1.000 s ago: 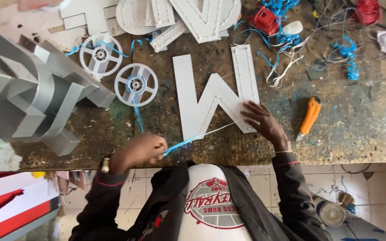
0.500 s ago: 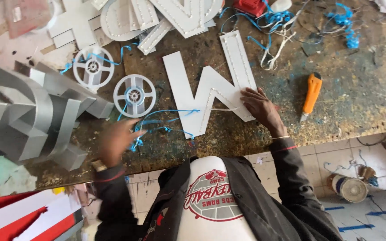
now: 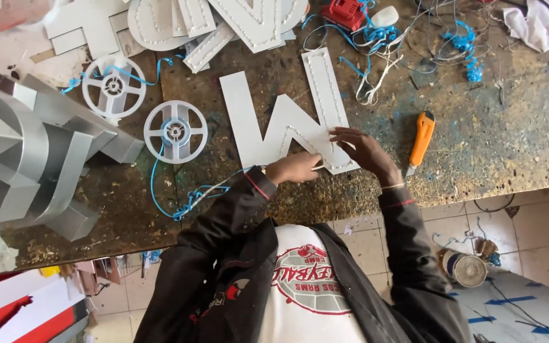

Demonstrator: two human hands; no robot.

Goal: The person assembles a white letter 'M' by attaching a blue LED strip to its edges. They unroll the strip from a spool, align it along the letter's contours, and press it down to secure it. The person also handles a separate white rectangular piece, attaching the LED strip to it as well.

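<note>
A flat white letter piece (image 3: 281,124) with a dotted edge lies on the worn workbench (image 3: 490,140). My left hand (image 3: 295,168) is at its near edge, pinched on a thin white strip (image 3: 223,185) that trails left into blue wire (image 3: 182,206). My right hand (image 3: 365,149) rests beside it, with its fingers spread on the letter's near right corner. The two hands almost touch.
Two white plastic spools (image 3: 175,131) (image 3: 114,87) wound with blue wire stand left of the letter. An orange utility knife (image 3: 420,141) lies to the right. Grey metal letter shells (image 3: 27,159) fill the left. More white letters (image 3: 223,19), a red tool (image 3: 344,13) and tangled wires sit at the back.
My left hand has moved from the table's near edge right to the letter, bringing the strip with it. The right hand stays on the letter.
</note>
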